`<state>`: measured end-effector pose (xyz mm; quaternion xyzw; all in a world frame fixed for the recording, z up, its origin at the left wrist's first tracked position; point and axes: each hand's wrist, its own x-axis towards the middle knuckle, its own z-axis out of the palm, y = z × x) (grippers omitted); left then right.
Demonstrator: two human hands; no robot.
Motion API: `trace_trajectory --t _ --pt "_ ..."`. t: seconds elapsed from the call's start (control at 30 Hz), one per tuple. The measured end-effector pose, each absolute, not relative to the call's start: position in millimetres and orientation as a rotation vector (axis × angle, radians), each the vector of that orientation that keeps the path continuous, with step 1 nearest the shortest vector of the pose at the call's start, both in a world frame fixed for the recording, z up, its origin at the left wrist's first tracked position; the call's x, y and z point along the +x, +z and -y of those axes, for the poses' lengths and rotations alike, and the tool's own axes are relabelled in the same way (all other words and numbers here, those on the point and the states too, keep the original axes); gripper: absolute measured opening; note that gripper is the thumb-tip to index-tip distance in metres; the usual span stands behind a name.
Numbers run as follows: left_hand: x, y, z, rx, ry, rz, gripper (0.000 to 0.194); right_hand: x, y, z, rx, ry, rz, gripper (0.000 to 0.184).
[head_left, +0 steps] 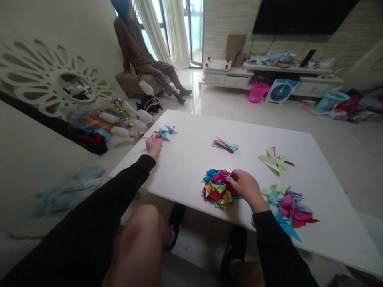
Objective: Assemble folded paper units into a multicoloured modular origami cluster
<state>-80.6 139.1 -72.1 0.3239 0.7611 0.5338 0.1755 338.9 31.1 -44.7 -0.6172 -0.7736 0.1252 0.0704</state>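
At the far left of the white table, my left hand is closed with its fingertips on a pink paper crane. Blue and teal paper cranes lie against it, and a lilac paper crane sits just beyond. My right hand reaches to the edge of a heap of folded paper pieces in red, gold, green, blue and magenta. Its thumb and fingers pinch a small folded paper piece, mostly hidden by the fingers.
On the white table lie a stack of narrow folded strips, pale green folded papers, and a mixed pile of paper cranes by my right forearm. A person sits beyond the table's left end.
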Motion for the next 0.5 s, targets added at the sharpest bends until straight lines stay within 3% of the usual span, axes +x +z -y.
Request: trace_trajectory --t 0.1,0.2,0.37,0.5 --pt "-34.0 -46.1 -116.6 0.939 1.749 -1.934 0.035 336.1 -41.0 -30.8 -1.819 0.397 2.270 0.016" --pt "31.1 -22.0 -80.8 1.019 1.748 -1.700 0.026 331.2 -39.7 -32.2 -1.718 0.492 2.142 0.016" --pt "125.6 -15.5 -33.9 1.053 1.549 -1.269 0.017 322.1 -41.9 -35.9 -1.517 0.789 1.642 0.022" --pt "152.6 -31.3 -32.1 1.138 1.320 -1.051 0.015 323.7 -42.1 -38.1 -1.449 0.849 1.437 0.025"
